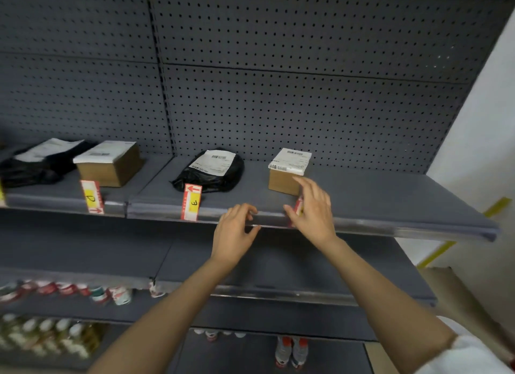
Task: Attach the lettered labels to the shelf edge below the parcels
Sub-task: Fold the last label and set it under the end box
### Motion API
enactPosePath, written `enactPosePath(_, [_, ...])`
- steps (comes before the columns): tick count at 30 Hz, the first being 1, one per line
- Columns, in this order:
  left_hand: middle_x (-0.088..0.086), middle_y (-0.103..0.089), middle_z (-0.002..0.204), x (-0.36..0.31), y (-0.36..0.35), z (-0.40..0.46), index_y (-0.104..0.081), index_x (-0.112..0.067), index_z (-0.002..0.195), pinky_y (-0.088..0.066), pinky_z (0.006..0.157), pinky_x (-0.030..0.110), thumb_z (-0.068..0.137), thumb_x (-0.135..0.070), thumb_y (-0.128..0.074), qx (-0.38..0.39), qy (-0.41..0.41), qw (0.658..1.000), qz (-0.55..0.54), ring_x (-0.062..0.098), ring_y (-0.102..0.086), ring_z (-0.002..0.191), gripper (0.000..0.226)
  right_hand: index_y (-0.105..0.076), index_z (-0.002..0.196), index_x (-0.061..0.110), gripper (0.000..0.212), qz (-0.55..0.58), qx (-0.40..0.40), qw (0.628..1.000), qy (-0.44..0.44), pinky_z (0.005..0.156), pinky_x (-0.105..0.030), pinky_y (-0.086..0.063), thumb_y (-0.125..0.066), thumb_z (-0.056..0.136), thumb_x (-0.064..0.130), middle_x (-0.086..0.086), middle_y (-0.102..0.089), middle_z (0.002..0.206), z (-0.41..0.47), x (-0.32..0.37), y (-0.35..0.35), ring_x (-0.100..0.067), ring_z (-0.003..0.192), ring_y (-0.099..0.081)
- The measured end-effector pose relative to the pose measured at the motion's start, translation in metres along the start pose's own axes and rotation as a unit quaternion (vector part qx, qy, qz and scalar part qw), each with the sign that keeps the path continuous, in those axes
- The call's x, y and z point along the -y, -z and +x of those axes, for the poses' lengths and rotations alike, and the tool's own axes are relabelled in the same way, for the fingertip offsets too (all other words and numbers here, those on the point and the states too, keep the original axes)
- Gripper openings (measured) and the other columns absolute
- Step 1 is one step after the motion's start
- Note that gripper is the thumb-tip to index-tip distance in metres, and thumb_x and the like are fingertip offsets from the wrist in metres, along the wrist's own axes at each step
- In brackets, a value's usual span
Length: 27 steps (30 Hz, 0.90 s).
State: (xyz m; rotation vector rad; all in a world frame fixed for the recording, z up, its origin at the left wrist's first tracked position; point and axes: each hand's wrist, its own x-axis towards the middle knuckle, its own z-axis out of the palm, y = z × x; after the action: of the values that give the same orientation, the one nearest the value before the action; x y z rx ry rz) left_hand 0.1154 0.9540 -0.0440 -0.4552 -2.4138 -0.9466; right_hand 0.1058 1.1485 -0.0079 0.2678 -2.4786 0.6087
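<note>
A grey shelf (390,195) carries a row of parcels. On its front edge (376,225) stand a red-and-yellow label D (92,197) below a brown box (110,164) and a label E (191,202) below a black bag parcel (210,170). My right hand (313,209) holds a third red-and-yellow label (298,208) against the edge, just below a small brown box (288,171); the hand hides most of the label. My left hand (235,231) pinches the clear edge strip a little to the left.
Another black bag parcel (36,161) lies at the far left. Lower shelves hold bottles (44,337) and cans (67,290). A perforated back panel (278,66) rises behind. A white wall with yellow tape (498,206) is at the right.
</note>
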Motion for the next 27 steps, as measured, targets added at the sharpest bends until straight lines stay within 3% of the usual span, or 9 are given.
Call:
enactPosePath(6, [0.002, -0.062, 0.086, 0.045, 0.083, -0.026, -0.055, -0.018, 0.094, -0.044, 0.068, 0.032, 0.074, -0.017, -0.071, -0.064, 0.048, 0.995, 0.056, 0.02, -0.057, 0.084, 0.026, -0.048, 0.126, 0.025, 0.046, 0.093, 0.051, 0.986, 0.131, 0.098, -0.025, -0.027, -0.061, 0.083, 0.027, 0.002, -0.051, 0.131, 0.013, 0.106, -0.049, -0.016, 0.123, -0.044])
enactPosePath(9, [0.003, -0.063, 0.088, 0.079, 0.141, -0.049, -0.053, -0.017, 0.092, -0.049, 0.072, 0.04, 0.075, -0.021, -0.069, -0.093, 0.086, 0.986, 0.111, 0.024, -0.057, 0.086, 0.024, -0.053, 0.119, 0.026, 0.037, 0.132, 0.101, 0.97, 0.175, 0.097, -0.031, -0.033, -0.06, 0.083, 0.026, 0.003, -0.055, 0.126, 0.011, 0.166, -0.08, -0.017, 0.12, -0.048])
enactPosePath(15, [0.002, -0.064, 0.098, 0.148, 0.272, -0.123, -0.055, -0.019, 0.103, -0.047, 0.077, 0.036, 0.078, -0.023, -0.066, -0.142, 0.165, 0.952, 0.216, 0.022, -0.057, 0.095, 0.028, -0.057, 0.113, 0.028, 0.027, 0.178, 0.186, 0.933, 0.25, 0.093, -0.033, -0.036, -0.056, 0.088, 0.037, 0.007, -0.058, 0.121, -0.004, 0.3, -0.139, -0.015, 0.113, -0.052])
enactPosePath(27, [0.002, -0.065, 0.101, 0.272, 0.528, -0.243, -0.056, -0.02, 0.102, -0.048, 0.077, 0.038, 0.078, -0.028, -0.063, -0.18, 0.312, 0.883, 0.302, 0.023, -0.057, 0.097, 0.027, -0.06, 0.106, 0.026, 0.021, 0.293, 0.258, 0.874, 0.289, 0.091, -0.036, -0.038, -0.059, 0.085, 0.029, 0.003, -0.064, 0.11, -0.033, 0.602, -0.261, -0.019, 0.106, -0.058])
